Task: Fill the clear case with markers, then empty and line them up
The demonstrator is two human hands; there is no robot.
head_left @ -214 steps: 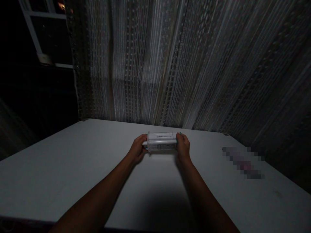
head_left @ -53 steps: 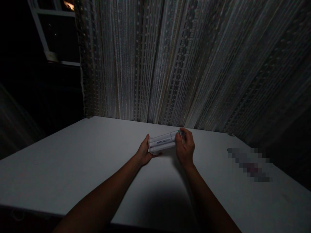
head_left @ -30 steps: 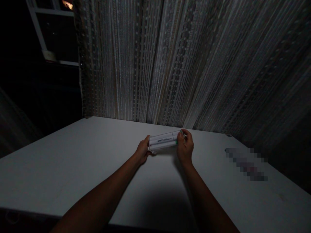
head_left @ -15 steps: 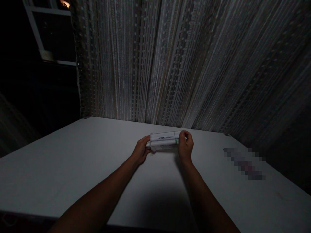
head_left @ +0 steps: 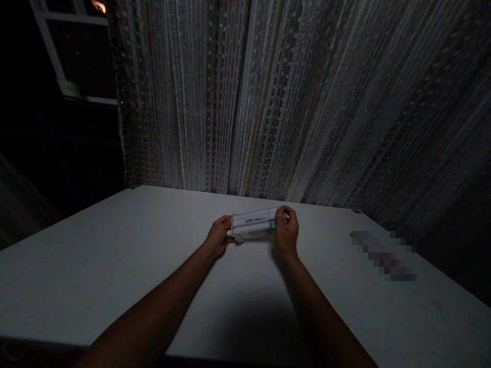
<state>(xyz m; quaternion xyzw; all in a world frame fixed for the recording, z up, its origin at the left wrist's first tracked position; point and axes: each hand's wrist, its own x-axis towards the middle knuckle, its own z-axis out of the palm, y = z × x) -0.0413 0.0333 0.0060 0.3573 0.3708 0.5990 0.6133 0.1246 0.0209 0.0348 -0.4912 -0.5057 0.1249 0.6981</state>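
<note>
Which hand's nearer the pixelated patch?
Right. The right hand grips the white pack by its right end, left of the pixelated patch; the left hand, at the other end, is farther.

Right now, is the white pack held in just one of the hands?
No, the left hand grips one end of the white pack and the right hand the other.
</note>
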